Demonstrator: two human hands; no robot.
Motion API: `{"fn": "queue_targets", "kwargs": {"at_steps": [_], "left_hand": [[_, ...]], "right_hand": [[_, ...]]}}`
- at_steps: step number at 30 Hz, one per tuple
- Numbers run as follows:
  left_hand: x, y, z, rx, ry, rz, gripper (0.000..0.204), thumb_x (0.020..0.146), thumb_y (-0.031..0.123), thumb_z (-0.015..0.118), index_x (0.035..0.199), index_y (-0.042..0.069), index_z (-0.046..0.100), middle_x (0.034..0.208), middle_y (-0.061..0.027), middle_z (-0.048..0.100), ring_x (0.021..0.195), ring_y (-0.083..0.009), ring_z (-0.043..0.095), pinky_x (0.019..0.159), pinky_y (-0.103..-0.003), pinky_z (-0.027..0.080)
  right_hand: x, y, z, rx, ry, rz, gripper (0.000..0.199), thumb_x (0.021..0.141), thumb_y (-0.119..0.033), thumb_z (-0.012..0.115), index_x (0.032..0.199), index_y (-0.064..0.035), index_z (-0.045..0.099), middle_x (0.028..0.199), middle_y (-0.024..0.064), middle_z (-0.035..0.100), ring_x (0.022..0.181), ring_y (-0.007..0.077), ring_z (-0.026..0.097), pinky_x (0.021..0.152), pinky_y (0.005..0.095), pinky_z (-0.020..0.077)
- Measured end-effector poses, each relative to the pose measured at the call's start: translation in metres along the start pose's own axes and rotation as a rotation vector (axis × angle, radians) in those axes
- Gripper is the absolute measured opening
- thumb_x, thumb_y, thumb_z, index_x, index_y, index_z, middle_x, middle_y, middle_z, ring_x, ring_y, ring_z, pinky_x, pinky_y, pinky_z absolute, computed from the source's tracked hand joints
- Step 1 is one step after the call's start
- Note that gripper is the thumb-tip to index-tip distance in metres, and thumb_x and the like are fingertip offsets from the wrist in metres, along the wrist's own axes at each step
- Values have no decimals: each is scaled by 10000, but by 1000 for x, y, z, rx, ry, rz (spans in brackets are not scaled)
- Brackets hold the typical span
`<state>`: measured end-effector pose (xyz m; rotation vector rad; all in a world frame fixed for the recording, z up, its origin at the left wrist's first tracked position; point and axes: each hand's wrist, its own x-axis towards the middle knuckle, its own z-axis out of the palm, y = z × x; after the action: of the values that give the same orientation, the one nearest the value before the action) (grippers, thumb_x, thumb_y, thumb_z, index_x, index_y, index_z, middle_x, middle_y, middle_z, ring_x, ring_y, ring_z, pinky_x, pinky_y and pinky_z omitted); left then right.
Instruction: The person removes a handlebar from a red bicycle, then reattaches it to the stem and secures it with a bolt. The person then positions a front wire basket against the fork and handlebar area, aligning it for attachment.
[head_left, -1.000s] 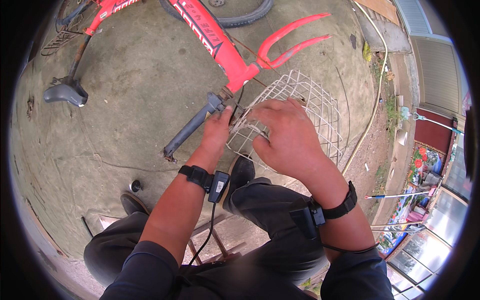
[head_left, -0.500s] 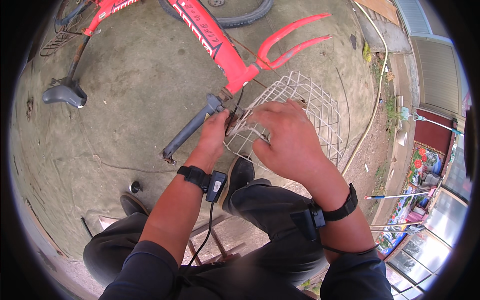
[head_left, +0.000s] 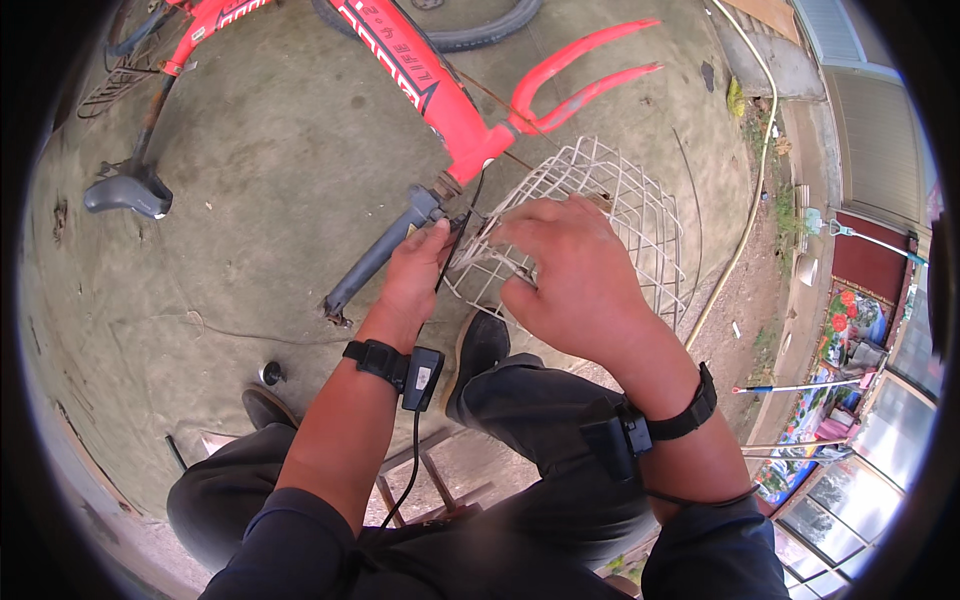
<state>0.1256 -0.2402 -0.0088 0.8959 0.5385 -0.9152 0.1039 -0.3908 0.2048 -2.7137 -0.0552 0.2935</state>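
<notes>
The wire basket (head_left: 600,215), white and box-shaped, lay tilted on the ground just beside the front end of the red bicycle frame (head_left: 440,95), its near corner up against the place where the frame met the handlebar stem. The right hand (head_left: 575,275) lay over the basket's near edge, palm down, its fingers curled through the wire mesh in a closed grip on the basket. The left hand (head_left: 415,270) was drawn up tight at the same corner, fingertips pinched together on something thin where a black cable (head_left: 452,245) ran down past the basket; whether the grip was on the cable or on the wire itself could not be told. Just to the left of that hand, the grey handlebar (head_left: 375,260) slanted down across the concrete ground (head_left: 250,170), touching it at its lower end. The red fork (head_left: 585,75) stuck out beyond the basket, well clear of both hands. Farther off to the left a grey saddle (head_left: 125,192) rested on the ground. A black wristband sat on each wrist, and a black shoe (head_left: 480,350) showed under the hands, close below the basket.
</notes>
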Motion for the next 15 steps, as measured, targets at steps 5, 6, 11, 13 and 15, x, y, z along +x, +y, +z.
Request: {"fn": "queue_targets", "kwargs": {"at_steps": [5,6,11,13,15], "left_hand": [[-1,-3,0,-67,-11,4,315,1067,245,578,1246,-8,633,1253,-138,690,1185,-248,643,1078,-382,471],[-1,-4,-2,-87,-24,2,314,1067,240,576,1249,-9,634,1258,-137,690,1191,-249,641,1083,-387,469],[3,-7,-9,-224,-114,-5,306,1061,203,585,1246,-37,629,1249,-156,694,1196,-260,649,1082,-376,480],[5,-8,-12,-250,-154,-3,307,1066,198,569,1252,-39,632,1258,-160,691,1207,-269,645,1091,-383,476],[6,-7,-14,-263,-179,-4,312,1070,195,557,1258,-42,633,1266,-162,689,1216,-275,642,1101,-390,471]], "right_hand": [[1,-1,1,16,18,-18,335,740,-112,680,1072,-71,706,1113,119,690,1044,359,641,1013,491,456],[1,-1,1,10,19,-25,336,740,-110,680,1073,-70,706,1110,119,692,1039,360,643,1004,488,459],[2,-1,0,1,12,-36,337,737,-102,675,1070,-70,706,1104,121,693,1028,361,644,999,487,462],[2,-2,0,1,28,-43,307,735,-114,685,1036,-62,709,1076,122,691,1021,351,648,1008,488,458],[3,-2,1,3,39,-40,258,732,-141,706,972,-47,715,1021,122,688,1010,330,656,1033,486,448]]}}
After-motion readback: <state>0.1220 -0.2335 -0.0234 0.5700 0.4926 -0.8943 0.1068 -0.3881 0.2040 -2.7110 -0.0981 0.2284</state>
